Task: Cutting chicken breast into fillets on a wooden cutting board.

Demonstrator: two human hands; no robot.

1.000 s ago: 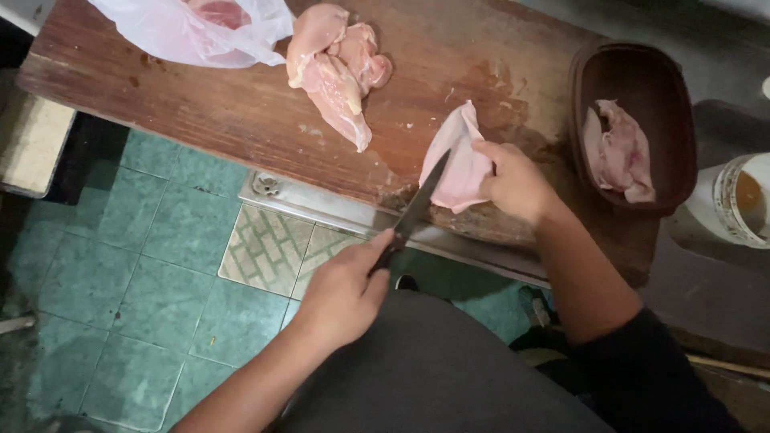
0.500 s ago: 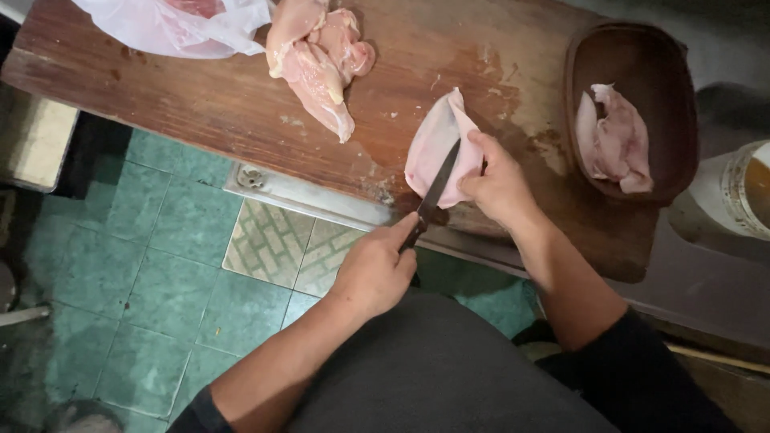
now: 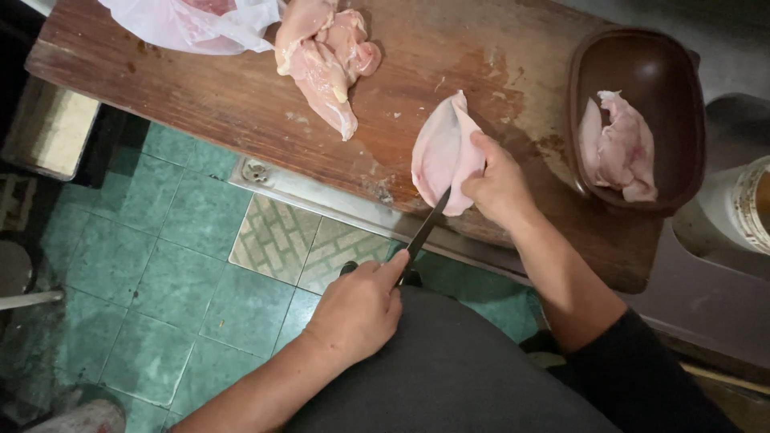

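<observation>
My left hand [image 3: 357,311] grips a dark-handled knife [image 3: 423,231], its blade angled up into a pale raw chicken piece [image 3: 443,152]. My right hand [image 3: 499,186] pinches that piece by its right edge and holds it upright on the near edge of the wet wooden board [image 3: 216,88]. The knife tip meets the lower edge of the meat, right beside my right fingers.
More raw chicken pieces [image 3: 325,52] lie at the board's far middle, next to a thin plastic bag [image 3: 188,24] with meat inside. A dark brown bowl [image 3: 597,56] on the right holds cut chicken. A white container [image 3: 742,204] stands at the far right. Green floor tiles [image 3: 144,265] lie below.
My left hand has drawn the knife back towards me and lower, so the blade now touches only the meat's bottom edge. My right hand keeps its hold on the piece.
</observation>
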